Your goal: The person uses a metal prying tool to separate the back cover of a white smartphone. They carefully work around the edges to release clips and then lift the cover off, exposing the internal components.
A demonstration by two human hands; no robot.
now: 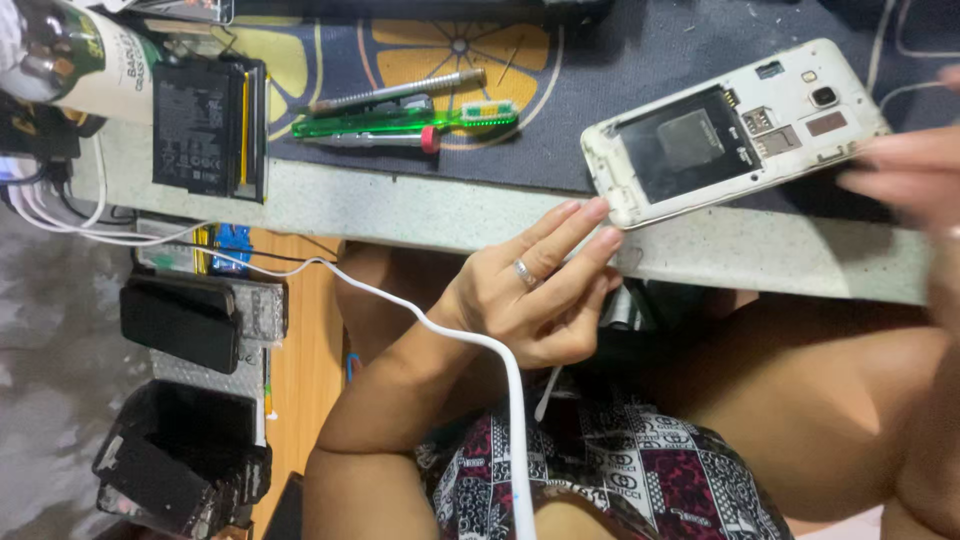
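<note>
A white phone [735,130] with its back cover off and its battery bay showing lies tilted on the dark mat [600,90] at the counter's front edge. My left hand [535,290], wearing a ring, touches the phone's lower left corner with two stretched fingertips. My right hand [915,175] is blurred at the right edge, its fingers at the phone's right end; whether it grips the phone is unclear. A white cable [470,340] runs across my left wrist.
A green-handled tool [400,125] and a metal tool [400,92] lie on the mat. Black phone batteries [205,125] sit on the speckled counter [420,215] beside a bottle [60,55]. Black phones [180,320] and parts are stacked below left.
</note>
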